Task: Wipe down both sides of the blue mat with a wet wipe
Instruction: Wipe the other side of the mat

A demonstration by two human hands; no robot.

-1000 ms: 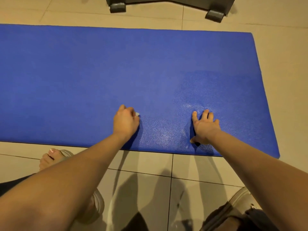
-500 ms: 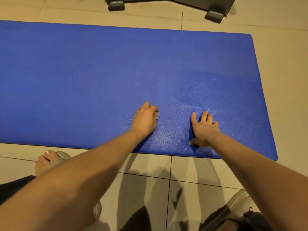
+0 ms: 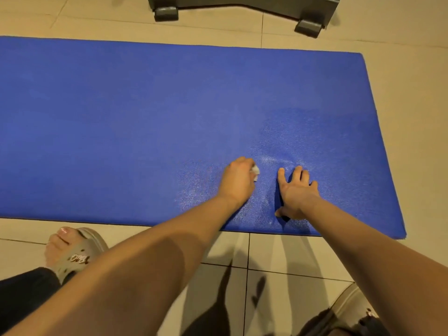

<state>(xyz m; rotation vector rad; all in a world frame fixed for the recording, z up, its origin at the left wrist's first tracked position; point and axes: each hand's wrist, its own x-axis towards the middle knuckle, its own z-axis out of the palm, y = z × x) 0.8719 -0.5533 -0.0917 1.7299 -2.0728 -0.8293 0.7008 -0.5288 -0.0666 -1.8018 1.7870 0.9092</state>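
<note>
Scrubbing the top of the blue mat [image 3: 145, 117] on the floor, left hand [image 3: 238, 183] gripping the balled wet wipe [image 3: 255, 170], right hand [image 3: 299, 194] flat and open, I reckon the dry-looking left stretch comes next.

the floor [image 3: 412, 93] is laid with large glossy beige tiles, thin dark grout lines [image 3: 247, 253] running between them. at the far edge stands a grey furniture base [image 3: 242, 2] on two blocky feet, its upper part out of view. warm yellowish light throws soft dark shadows [image 3: 219, 309] across the near tiles.
</note>
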